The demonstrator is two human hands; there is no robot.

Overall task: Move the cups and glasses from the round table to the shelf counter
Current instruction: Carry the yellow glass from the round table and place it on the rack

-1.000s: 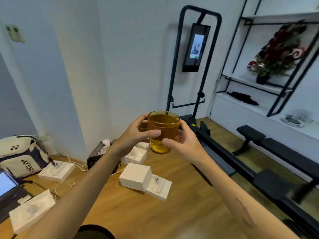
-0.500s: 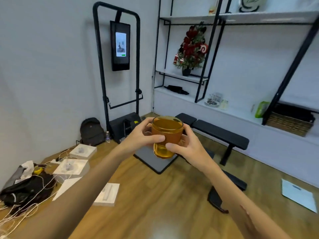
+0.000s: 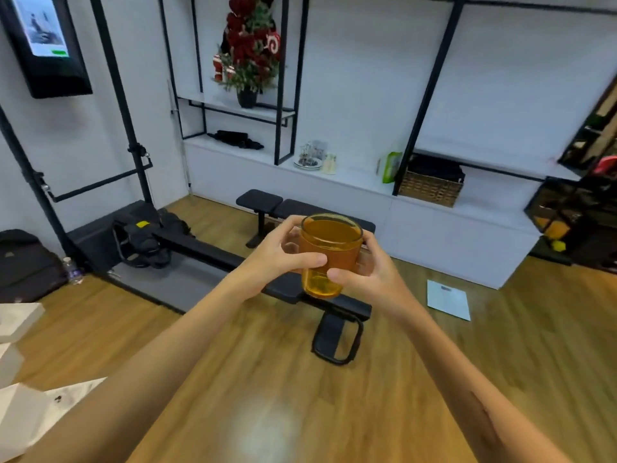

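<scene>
Held upright in mid-air at chest height: a transparent amber glass cup, gripped from both sides. Left hand wrapped round its left wall, thumb laid across the front; right hand curled round the right wall, thumb pressed low on the front. Fingers of both hands closed on the glass, same two-handed hold as half a second ago and a second ago.

Changed since then: view swung further right and nearer to the far wall. Long white shelf desk now straight ahead, well apart from the cup. Standing on it: a small cluster of clear glasses on a round plate, a green packet, a woven wicker basket. Above, on a higher shelf, a red-and-green decorated potted tree.

Black padded workout bench directly below and behind the hands, larger in view than before. Wall-mounted black screen pushed to the upper left edge. White flat boxes reduced to a sliver at the left border. Pale blue floor scale lying on the wooden floor to the right.
</scene>
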